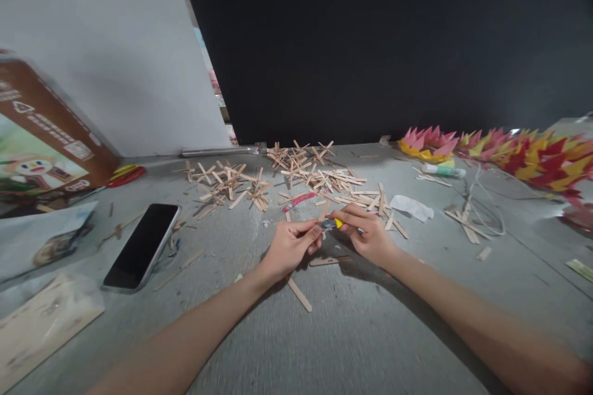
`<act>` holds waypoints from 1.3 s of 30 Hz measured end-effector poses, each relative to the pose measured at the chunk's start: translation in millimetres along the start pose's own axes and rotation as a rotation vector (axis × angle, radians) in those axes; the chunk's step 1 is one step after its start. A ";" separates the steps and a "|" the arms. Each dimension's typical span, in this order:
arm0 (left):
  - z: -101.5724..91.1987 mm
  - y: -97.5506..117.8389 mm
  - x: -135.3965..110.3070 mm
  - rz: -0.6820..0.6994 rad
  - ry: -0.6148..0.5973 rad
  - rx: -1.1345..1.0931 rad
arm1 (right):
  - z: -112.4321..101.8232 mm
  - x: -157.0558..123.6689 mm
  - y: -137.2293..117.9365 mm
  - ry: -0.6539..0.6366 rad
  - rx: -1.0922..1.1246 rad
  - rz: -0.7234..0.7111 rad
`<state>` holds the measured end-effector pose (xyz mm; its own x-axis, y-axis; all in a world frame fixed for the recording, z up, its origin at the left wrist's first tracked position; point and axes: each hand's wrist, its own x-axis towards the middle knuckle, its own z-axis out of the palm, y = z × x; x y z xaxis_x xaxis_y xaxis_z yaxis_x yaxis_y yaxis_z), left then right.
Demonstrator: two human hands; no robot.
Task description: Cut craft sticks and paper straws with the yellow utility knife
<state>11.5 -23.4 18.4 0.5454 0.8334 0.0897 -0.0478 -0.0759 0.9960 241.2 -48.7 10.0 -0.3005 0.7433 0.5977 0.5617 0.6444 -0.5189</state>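
My left hand [293, 244] is closed, pinching a wooden craft stick [324, 208] whose end sticks up beyond the fingertips. My right hand [368, 234] grips a small grey-and-yellow item [339, 222] whose exact kind is unclear. Its grey end meets the left fingertips. On the table under the hands lie a loose craft stick [299, 295] close to my left wrist and another stick [328, 261] between the hands. Beyond them is a heap of craft sticks [338, 180], with several joined into star-like crosses [227, 180]. The left fingers partly cover the held stick.
A phone [141, 247] lies at left, near a plastic bag [41, 241] and a brown box [46, 129]. Pink, red and yellow folded-paper pieces [537, 157] line the back right. A glue stick [443, 171], white paper scrap [411, 207] and cable [498, 216] lie before them.
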 end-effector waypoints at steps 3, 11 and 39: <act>0.3 -1.7 0.1 -0.004 0.000 -0.010 | 0.0 0.8 -1.9 0.005 0.000 -0.010; 2.9 -2.0 -0.6 0.011 0.011 0.002 | -0.2 0.0 -0.7 0.005 0.018 -0.012; 2.8 -2.6 -1.7 -0.039 -0.010 -0.030 | -1.2 1.6 -1.0 -0.004 0.010 -0.005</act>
<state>13.1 -26.2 15.7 0.5552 0.8301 0.0512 -0.0512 -0.0273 0.9983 241.1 -48.4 12.1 -0.3060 0.7409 0.5979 0.5527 0.6496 -0.5220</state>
